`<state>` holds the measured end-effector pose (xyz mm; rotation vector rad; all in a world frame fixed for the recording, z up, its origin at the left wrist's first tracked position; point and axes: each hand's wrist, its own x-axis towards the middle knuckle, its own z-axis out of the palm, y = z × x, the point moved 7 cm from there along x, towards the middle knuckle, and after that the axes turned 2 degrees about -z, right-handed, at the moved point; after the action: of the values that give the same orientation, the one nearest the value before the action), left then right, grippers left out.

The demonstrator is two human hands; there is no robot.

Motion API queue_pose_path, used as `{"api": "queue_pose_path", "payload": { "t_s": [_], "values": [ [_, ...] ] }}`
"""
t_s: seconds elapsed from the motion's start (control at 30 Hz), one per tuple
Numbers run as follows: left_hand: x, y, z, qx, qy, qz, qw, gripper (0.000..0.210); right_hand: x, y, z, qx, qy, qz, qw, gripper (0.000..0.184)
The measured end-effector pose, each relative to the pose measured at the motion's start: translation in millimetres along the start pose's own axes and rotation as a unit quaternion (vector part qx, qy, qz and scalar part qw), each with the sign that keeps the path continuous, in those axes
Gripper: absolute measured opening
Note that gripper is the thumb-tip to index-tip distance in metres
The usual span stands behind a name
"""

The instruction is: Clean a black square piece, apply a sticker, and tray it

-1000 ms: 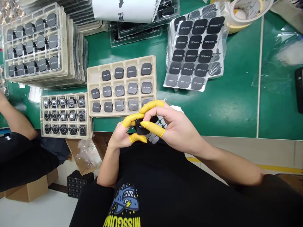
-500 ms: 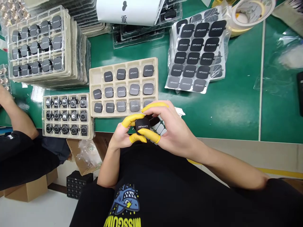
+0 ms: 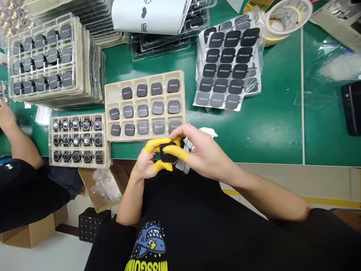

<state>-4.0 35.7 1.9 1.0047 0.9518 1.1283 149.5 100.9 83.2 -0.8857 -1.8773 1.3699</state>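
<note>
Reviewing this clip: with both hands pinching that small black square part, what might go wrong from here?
1. The black square part is pinched by the left hand and right hand past the green table's edge; a slip would likely drop it floorward.
2. The beige tray sits close ahead, so a reach might nudge it.

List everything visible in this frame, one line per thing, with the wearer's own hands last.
black square part: one, held by both hands at table edge
pulp tray: one, beige, centre, fourteen dark parts, one cell bare
component tray: one, left, three rows
stacked trays: one pile, upper left
sticker sheets: black squares, upper right
tape roll: one, top right
table: green
co-worker's arm: far left
left hand: yellow finger cots
right hand: yellow finger cots
</note>
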Motion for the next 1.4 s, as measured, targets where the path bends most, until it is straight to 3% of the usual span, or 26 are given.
{"api": "queue_pose_path", "payload": {
  "t_s": [0.2,0.37,0.47,0.53,0.6,0.77,0.93,1.1,1.23,1.4],
  "values": [
    [-4,8,-5.0,0.005,0.022,0.078,0.997,0.070,3,5,1,0.042,-0.002,0.040,0.998,0.002],
    [-3,11,-4.1,0.110,-0.038,0.083,0.990,0.074,3,6,11,0.010,-0.066,0.080,0.995,0.030],
    [-3,13,-3.9,0.166,-0.050,0.102,0.980,0.070,4,6,16,0.001,-0.079,0.084,0.993,0.014],
    [-4,11,-5.0,0.160,-0.041,0.102,0.981,0.063,5,7,17,0.007,-0.078,0.091,0.993,0.006],
    [-6,7,-6.2,0.123,-0.033,0.084,0.988,0.061,7,9,17,0.016,-0.086,0.101,0.991,0.010],
    [-12,-3,-12.2,0.039,-0.010,0.025,0.999,0.077,13,13,10,0.057,-0.089,0.125,0.987,0.026],
    [-16,-2,-16.5,0.075,-0.002,0.053,0.996,0.073,12,10,26,0.065,-0.108,0.121,0.985,0.024],
    [-33,-3,-34.4,0.080,0.065,0.086,0.991,0.081,17,9,25,0.004,-0.029,0.070,0.997,0.022],
    [-57,-7,-55.9,0.035,0.125,0.104,0.986,0.076,73,2,19,-0.056,0.013,-0.004,0.998,0.018],
    [-97,-5,-74.3,0.028,0.193,0.118,0.974,0.070,220,-10,43,-0.169,0.031,-0.123,0.977,0.015]
  ]
}}
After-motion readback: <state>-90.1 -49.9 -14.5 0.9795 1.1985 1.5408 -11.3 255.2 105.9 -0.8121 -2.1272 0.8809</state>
